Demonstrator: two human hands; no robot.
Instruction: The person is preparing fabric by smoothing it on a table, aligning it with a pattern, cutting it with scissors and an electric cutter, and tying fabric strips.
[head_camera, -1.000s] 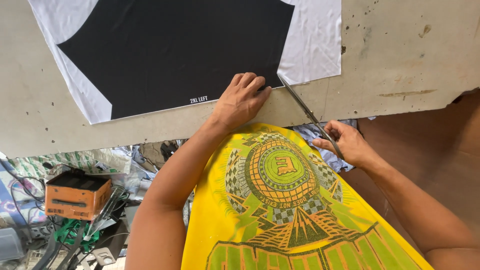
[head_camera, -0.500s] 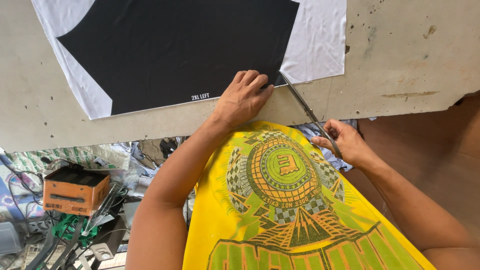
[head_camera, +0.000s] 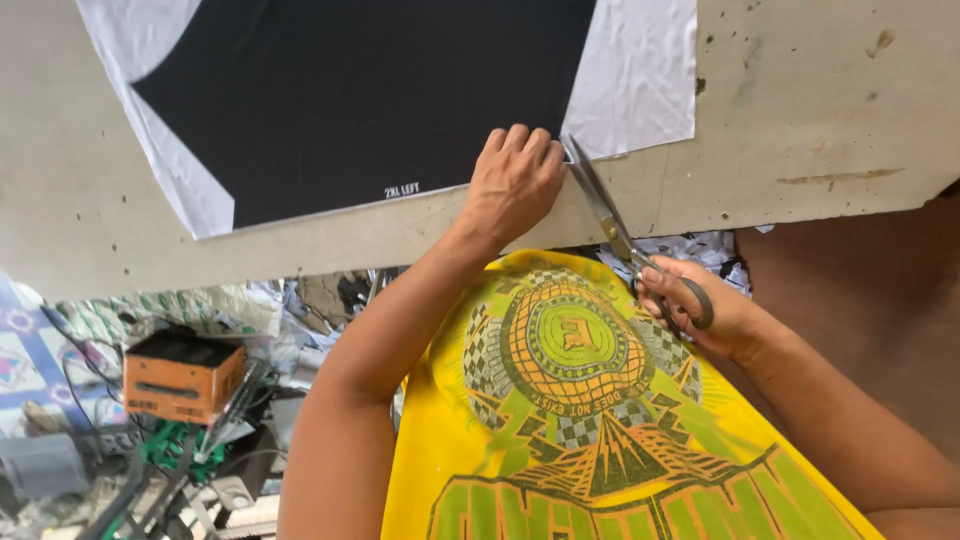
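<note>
The black fabric panel (head_camera: 370, 95) on white cloth (head_camera: 640, 80) fills the upper centre, cut off at the top edge. The left hand (head_camera: 512, 185) presses flat on its lower right corner, fingers together. At centre right, the right hand (head_camera: 700, 312) grips scissors (head_camera: 612, 220); their handle loops are partly hidden by the fingers.

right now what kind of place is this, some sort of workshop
Most likely a small garment-cutting workshop. The left hand presses a black pattern piece onto white fabric on a worn grey worktable, the right hand works long metal scissors, and fabric scraps lie below.
</note>
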